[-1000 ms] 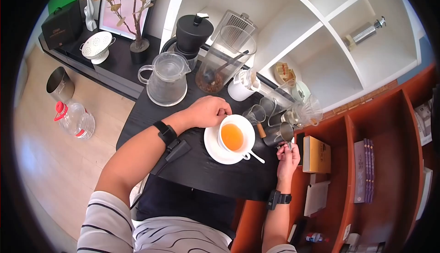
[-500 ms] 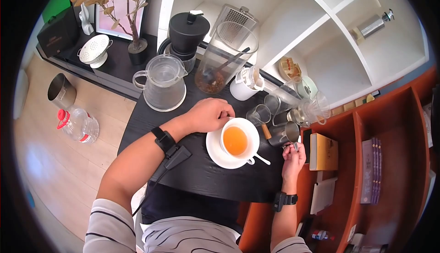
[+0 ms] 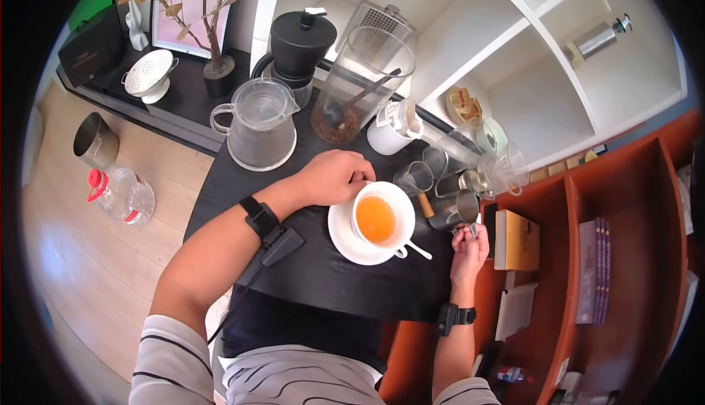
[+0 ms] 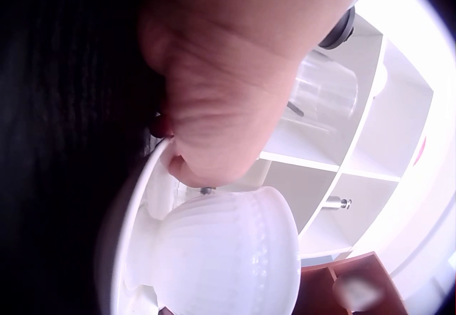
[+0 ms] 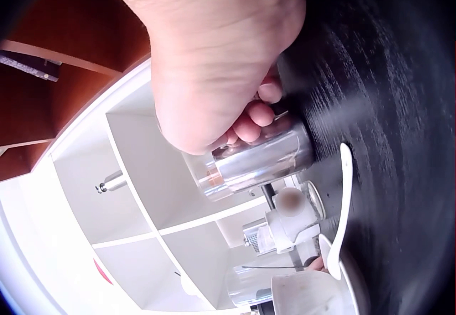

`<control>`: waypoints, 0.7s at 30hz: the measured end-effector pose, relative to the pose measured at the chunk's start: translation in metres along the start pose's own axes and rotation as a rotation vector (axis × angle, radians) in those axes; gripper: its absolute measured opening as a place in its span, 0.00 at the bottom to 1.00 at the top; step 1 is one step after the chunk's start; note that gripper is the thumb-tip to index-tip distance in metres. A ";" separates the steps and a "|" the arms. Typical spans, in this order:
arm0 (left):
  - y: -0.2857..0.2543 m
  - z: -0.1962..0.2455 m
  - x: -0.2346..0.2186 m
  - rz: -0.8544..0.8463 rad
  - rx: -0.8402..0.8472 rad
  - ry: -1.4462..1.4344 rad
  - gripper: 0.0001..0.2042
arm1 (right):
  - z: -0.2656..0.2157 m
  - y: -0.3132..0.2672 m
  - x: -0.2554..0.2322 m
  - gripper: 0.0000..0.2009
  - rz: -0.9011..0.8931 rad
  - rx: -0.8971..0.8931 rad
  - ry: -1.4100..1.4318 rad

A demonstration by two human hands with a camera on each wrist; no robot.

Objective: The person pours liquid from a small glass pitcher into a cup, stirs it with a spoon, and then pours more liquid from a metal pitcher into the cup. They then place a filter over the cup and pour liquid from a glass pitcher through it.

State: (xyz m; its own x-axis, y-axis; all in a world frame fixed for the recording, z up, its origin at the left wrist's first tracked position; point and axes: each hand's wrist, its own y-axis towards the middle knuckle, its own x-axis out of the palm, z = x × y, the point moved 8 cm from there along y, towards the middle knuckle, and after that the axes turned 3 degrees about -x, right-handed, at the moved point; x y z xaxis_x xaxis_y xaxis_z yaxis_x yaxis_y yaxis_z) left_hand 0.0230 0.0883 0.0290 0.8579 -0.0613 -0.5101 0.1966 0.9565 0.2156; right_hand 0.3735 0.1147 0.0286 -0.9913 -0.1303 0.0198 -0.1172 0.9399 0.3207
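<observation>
A white cup of orange-brown liquid stands on a white saucer, and a white spoon sticks out past the saucer's near right side. My left hand pinches the saucer's far left rim. In the left wrist view the thumb lies over that rim, beside the fluted cup. On the right, my right hand grips the handle of a steel milk pitcher. Curled fingers show against the pitcher's shiny wall in the right wrist view.
Behind the hands on the black table stand a lidded glass jug, a black grinder, a tall glass cylinder and a white filter holder. Small glassware crowds beside the pitcher. A brown bookshelf borders the right side.
The head view has shifted slightly, moving the whole scene in frame. Both hands keep their holds on the saucer and the milk pitcher, and the cup stays in place.
</observation>
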 end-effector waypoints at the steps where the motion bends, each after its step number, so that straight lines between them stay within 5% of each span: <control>1: -0.001 0.000 -0.001 0.006 -0.008 -0.002 0.08 | 0.000 -0.001 -0.002 0.03 0.009 -0.001 0.006; 21: 0.000 0.000 -0.003 0.055 0.015 -0.012 0.09 | 0.004 0.001 -0.002 0.04 -0.006 0.017 0.044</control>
State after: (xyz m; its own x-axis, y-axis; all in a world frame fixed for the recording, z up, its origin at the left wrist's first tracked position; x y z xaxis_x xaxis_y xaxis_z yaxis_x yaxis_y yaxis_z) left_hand 0.0203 0.0882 0.0305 0.8734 -0.0122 -0.4868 0.1559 0.9541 0.2558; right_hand 0.3755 0.1171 0.0247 -0.9870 -0.1496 0.0593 -0.1248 0.9443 0.3045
